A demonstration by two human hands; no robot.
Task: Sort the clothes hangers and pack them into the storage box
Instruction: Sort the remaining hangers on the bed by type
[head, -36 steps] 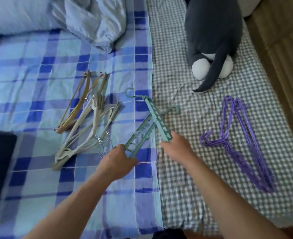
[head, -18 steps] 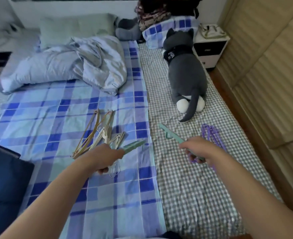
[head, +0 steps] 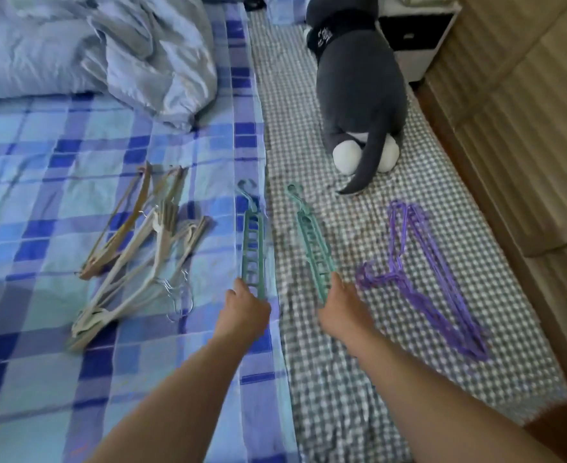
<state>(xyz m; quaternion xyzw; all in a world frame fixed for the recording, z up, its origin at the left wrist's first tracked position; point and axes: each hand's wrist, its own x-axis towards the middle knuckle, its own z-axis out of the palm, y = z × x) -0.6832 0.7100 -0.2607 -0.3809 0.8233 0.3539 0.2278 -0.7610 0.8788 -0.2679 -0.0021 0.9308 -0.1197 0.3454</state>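
The head view shows the person's left hand (head: 243, 310) and right hand (head: 340, 310) each closed on the near end of a green slotted hanger, one apiece. A second ago the two green pieces lay crossed over each other between the hands; half a second ago they were lifted clear of the bed, one in each hand; now they lie flat and roughly parallel, hooks pointing away from the fingers. The left green hanger (head: 252, 248) rests on the blue plaid sheet (head: 41, 182), the right green hanger (head: 312, 242) on the grey checked sheet (head: 342, 396). Left of the left fingers sits the loose heap of beige and cream hangers (head: 135, 259); right of the right fingers lies the stack of purple hangers (head: 432, 279). Beyond the hanger tips a grey plush cat (head: 358, 95) lies on the bed. Separating the green pair suggests the sorting by kind is nearly settled into three groups. No storage box can be identified, so packing appears not yet begun.
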